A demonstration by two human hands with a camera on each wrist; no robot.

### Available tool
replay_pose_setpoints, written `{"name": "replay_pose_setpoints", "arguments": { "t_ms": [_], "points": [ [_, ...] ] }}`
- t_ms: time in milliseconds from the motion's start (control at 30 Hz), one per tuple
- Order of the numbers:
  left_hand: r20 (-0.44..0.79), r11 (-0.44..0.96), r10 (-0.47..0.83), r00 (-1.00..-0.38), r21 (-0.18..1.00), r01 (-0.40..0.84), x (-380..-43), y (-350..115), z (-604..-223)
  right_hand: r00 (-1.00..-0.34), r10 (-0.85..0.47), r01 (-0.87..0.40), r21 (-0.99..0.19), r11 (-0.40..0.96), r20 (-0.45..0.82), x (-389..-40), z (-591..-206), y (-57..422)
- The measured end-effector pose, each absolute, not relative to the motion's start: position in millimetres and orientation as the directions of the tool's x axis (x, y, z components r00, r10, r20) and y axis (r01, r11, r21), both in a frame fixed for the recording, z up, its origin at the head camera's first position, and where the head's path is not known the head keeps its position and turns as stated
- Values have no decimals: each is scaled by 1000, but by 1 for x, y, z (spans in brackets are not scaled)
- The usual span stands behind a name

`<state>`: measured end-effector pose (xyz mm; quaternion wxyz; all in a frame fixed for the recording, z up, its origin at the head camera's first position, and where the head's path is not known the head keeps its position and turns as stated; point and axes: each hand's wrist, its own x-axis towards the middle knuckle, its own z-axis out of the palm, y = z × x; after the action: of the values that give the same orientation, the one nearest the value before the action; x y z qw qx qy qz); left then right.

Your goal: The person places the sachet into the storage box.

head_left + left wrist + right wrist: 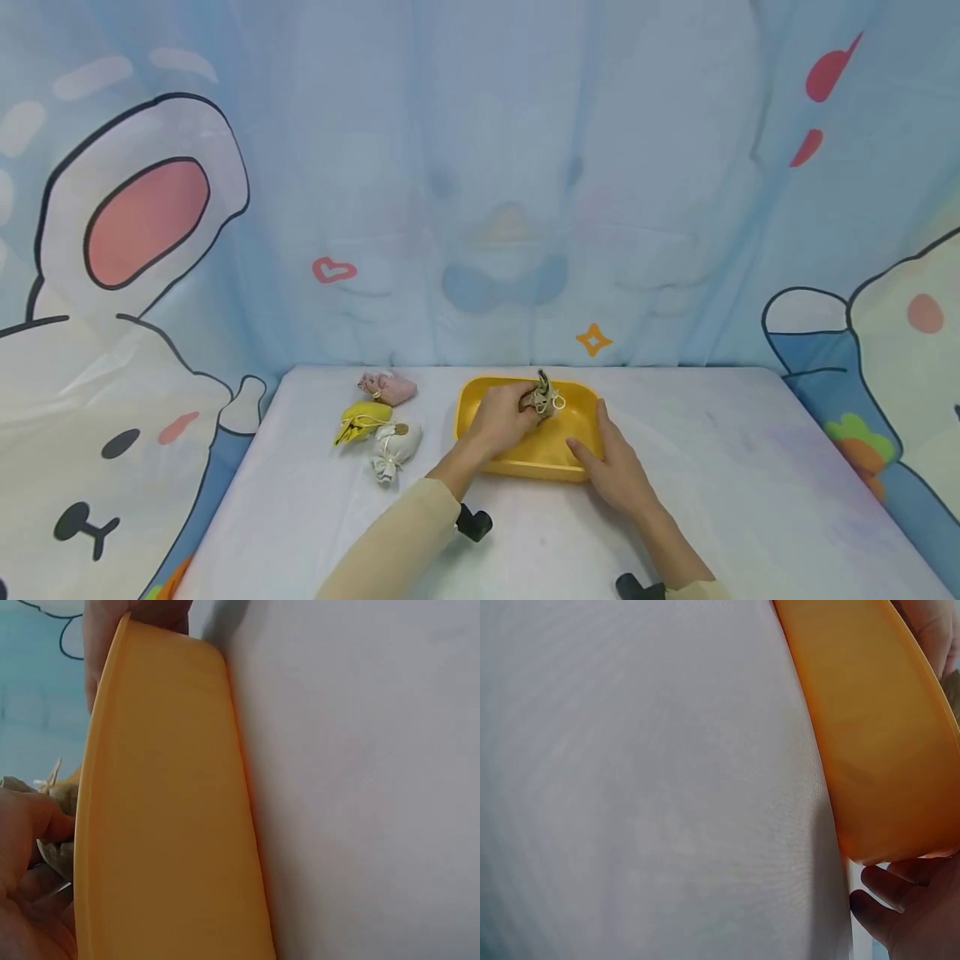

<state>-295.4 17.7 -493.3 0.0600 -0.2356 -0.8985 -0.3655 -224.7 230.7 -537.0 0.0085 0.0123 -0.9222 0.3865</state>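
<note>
My left hand (504, 421) grips a small olive-grey drawstring pouch (544, 398) over the yellow plastic tray (536, 467). The pouch's gathered neck points up, and its pale cord hangs in a loop. In the left wrist view, thumb and fingers close round the pouch (63, 796) just beyond the tray rim. At the tray's right end, my right hand (618, 467) holds the wall, its thumb over the rim and its fingers along the outside. The right wrist view has those fingers (889, 889) against the outer end wall.
Left of the tray, three tied pouches lie close together: a pink one (387, 387), a yellow one (363, 421) and an off-white one (396, 450). A white cloth covers the table (720, 483). Behind it hangs a blue cartoon curtain (660, 208).
</note>
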Motion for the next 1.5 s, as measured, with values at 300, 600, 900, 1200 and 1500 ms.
{"name": "replay_pose_setpoints", "arguments": {
  "t_ms": [300,600,900,1200,1500],
  "points": [
    [254,637,396,-883,616,463,-298,44,-493,-1000,-6,-24,-711,703,27,-223,-537,230],
    [233,653,380,-895,618,438,-297,56,-502,-999,-13,-36,-715,698,37,-222,-539,229],
    [232,669,369,-900,605,431,-297,66,-505,-998,-19,-51,-712,701,53,-223,-537,228],
    [165,680,373,-913,621,390,-293,73,-507,-998,-17,-54,-714,698,59,-223,-539,228],
    [146,727,406,-902,546,416,-289,67,-502,-997,-31,-75,-715,695,74,-223,-536,231]
  ]
}}
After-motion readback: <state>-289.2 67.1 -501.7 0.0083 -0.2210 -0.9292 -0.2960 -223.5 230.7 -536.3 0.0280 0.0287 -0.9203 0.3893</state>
